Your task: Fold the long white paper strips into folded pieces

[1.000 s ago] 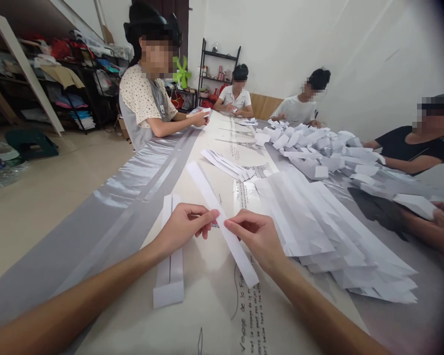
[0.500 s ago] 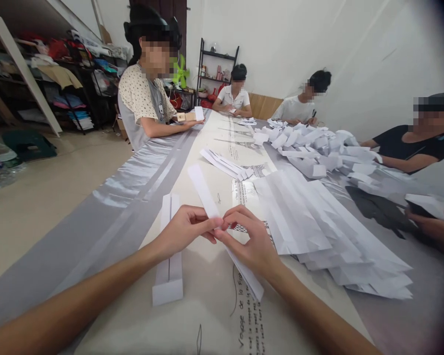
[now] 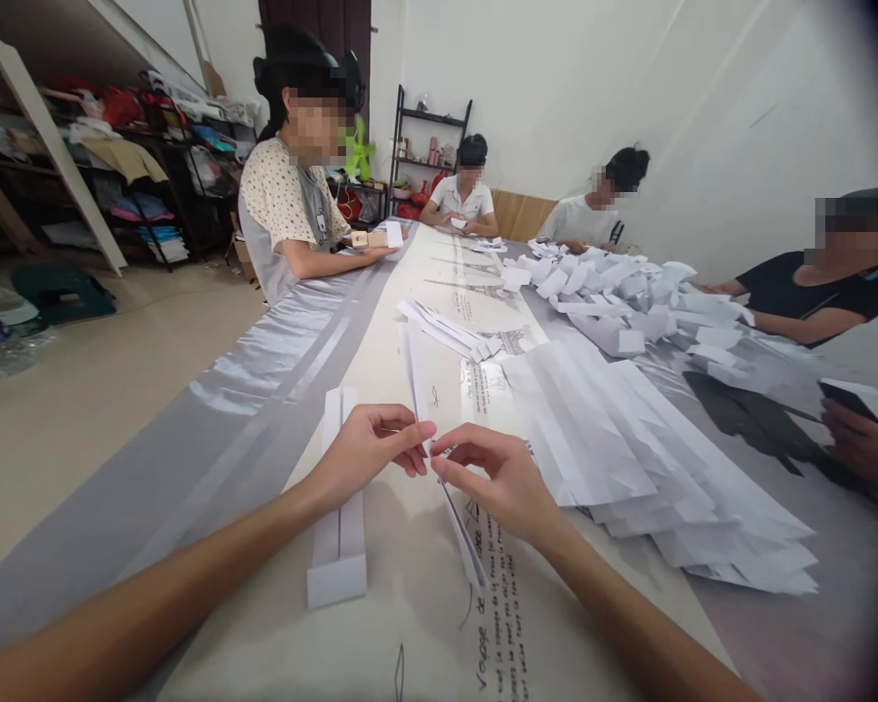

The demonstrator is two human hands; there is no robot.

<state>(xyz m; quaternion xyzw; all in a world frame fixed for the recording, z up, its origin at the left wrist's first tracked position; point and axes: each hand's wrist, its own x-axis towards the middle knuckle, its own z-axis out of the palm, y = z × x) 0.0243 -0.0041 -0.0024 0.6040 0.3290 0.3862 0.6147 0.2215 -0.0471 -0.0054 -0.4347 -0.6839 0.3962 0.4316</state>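
Between the left hand [image 3: 370,450] and right hand [image 3: 494,478], both pinched shut on it just above the desk [image 3: 410,624], the folded paper strip [image 3: 428,429] stands on edge, its long axis running away from the person.

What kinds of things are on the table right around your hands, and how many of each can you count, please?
Folded paper strip held in both hands: 1
Finished folded strip lying by the left hand: 1
Bundle of folded strips further up the table: 1
Fanned heap of flat white sheets by the right hand: 1
Total: 4
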